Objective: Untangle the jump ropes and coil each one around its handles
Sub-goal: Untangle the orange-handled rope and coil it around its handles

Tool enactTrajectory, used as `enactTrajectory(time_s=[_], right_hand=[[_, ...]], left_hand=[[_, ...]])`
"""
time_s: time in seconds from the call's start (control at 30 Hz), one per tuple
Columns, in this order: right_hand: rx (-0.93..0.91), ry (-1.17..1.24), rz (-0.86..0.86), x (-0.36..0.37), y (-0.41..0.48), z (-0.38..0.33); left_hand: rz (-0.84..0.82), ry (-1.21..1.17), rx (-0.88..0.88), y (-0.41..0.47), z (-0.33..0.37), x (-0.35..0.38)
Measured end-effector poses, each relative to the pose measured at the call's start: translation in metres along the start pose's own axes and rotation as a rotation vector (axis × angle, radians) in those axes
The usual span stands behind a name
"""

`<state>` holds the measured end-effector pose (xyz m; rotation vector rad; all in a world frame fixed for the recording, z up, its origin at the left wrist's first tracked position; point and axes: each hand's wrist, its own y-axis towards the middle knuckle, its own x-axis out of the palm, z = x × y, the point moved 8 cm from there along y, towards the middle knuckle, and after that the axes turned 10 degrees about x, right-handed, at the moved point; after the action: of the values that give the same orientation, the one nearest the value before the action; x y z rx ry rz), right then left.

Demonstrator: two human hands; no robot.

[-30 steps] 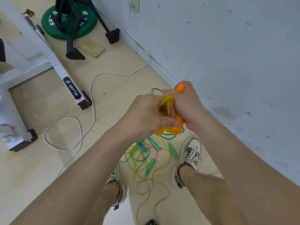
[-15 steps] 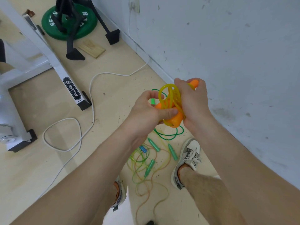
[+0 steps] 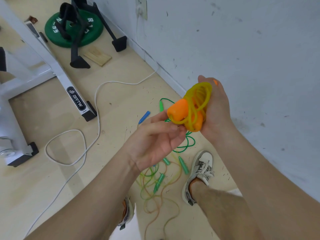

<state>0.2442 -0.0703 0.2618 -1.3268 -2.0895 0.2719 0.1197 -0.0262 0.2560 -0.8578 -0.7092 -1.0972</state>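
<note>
A: Where's the yellow rope?
B: Coiled on its orange handles, cupped in the right hand, above the shoe.
A: And the left hand?
B: Its fingers pinch a handle end. Tuck it snug, or the loops will likely spring loose.

My right grip holds the coiled rope, and my left grip pinches it from the left. Below both grips, loose ropes lie on the floor between my shoes. The wall stands right of the grips, a cable to their left.
</note>
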Motion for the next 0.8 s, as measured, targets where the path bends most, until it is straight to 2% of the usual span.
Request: enactTrajectory(time_s=[0.23,0.33,0.57,0.67,0.8], right_hand=[[0.003,0.055,-0.063,0.005,0.001,0.0],[-0.056,0.036,-0.074,0.006,0.001,-0.004],[-0.095,0.003,-0.114,0.004,0.001,-0.01],[-0.036,0.047,-0.184,0.008,0.003,-0.006],[0.138,0.077,-0.297,0.02,-0.001,0.002]], left_hand=[[0.118,0.036,0.007,0.003,-0.015,0.001],[0.144,0.054,-0.006,0.001,-0.02,0.0],[0.201,0.352,0.108,0.003,-0.007,-0.003],[0.217,0.416,0.147,0.002,-0.007,-0.003],[0.169,0.528,0.175,0.005,-0.001,-0.001]])
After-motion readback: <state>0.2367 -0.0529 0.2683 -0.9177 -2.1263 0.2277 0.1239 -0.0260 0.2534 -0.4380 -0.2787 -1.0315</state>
